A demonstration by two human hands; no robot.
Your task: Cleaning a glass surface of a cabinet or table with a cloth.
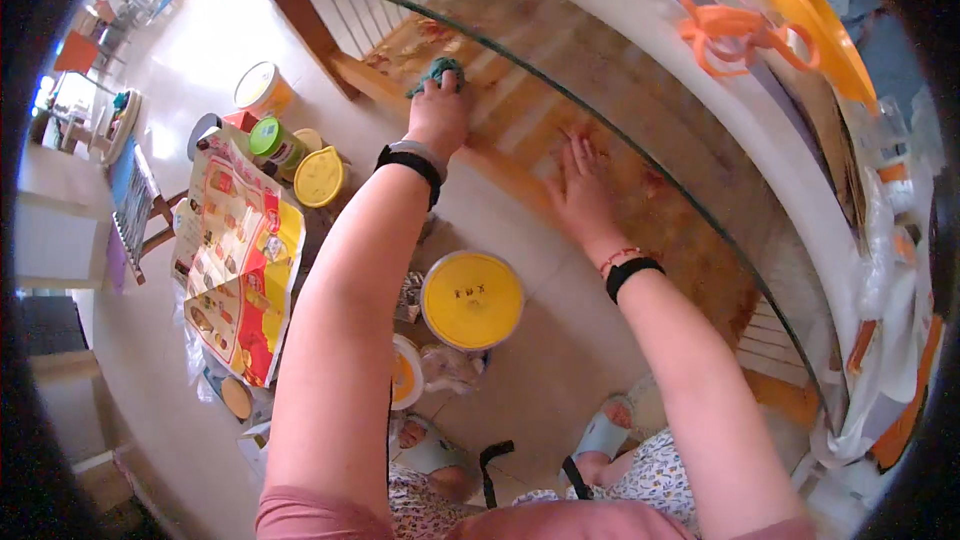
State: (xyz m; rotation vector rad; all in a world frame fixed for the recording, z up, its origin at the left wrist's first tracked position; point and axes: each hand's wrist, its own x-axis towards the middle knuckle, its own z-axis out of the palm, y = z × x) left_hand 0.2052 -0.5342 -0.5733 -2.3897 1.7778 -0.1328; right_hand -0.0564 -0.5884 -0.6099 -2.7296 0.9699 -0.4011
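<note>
My left hand (439,114) is pressed on a crumpled green cloth (438,75), its fingers bent over it, at the near edge of a wooden table frame (487,165). Farther right, my right hand (583,191) lies palm down with its fingers together on or just above an orange-brown patterned surface (660,202). It appears to hold nothing. The dark green edge of a glass pane (600,116) curves just beyond both hands. Dark bands circle both wrists.
On the floor at the left stand a tub with a yellow lid (472,301), a green-lidded jar (274,141), a white tub (262,88) and a printed paper sheet (247,262). Orange-handled scissors (731,30), an orange tray (817,15) and plastic bags (874,277) lie at the right.
</note>
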